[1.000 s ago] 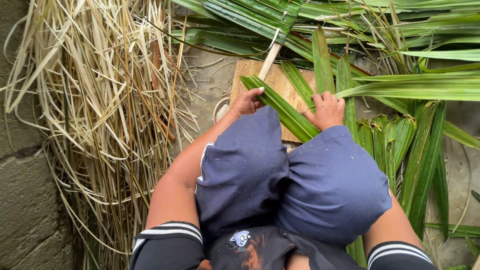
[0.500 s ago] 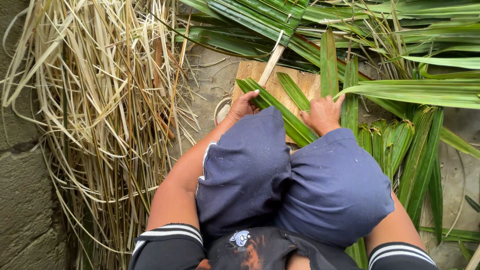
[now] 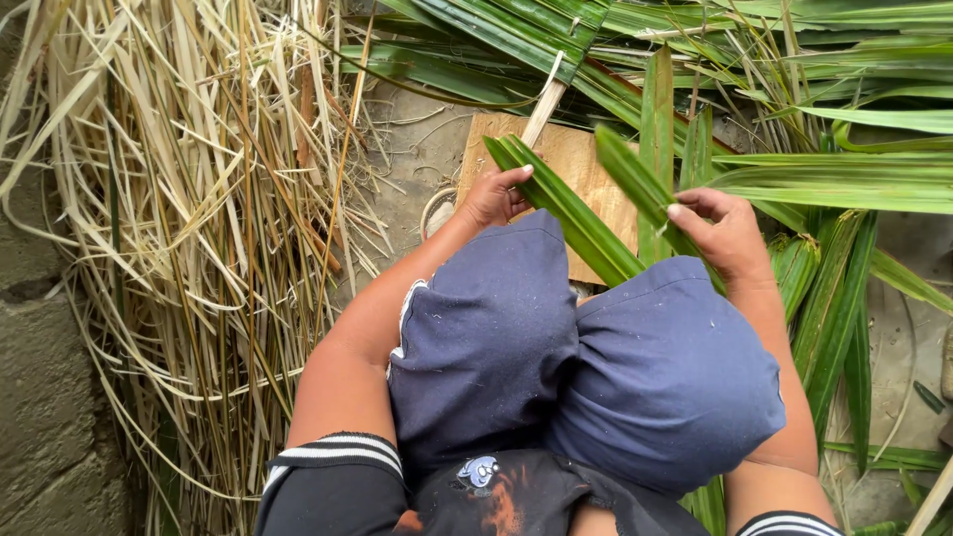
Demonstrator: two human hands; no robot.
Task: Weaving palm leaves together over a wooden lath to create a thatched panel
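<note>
Leaves: two green strips in play. Left hand [image 3: 493, 196] presses fingers down on folded strip [image 3: 568, 210] lying on board [image 3: 586, 164]. Its long axis runs diagonal, far-left end near the board's far-left corner, near-right end going under the knees [image 3: 586, 357]. Right hand [image 3: 728, 235] is lifted off the board, pinched shut on second strip [image 3: 635, 184]. That one is also diagonal, free tip pointing far-left over the board, near end hidden behind the hand. The two strips are roughly parallel and apart; hands well apart, one per strip. Pale stick [image 3: 541, 104] points from the board's far edge up into the green leaf pile [image 3: 794, 89] at far right. More green leaves [image 3: 834, 308] lie right of the knees, long axes near-to-far. Dry straw heap [image 3: 189, 218] fills the left, beside a block wall [image 3: 45, 397].
</note>
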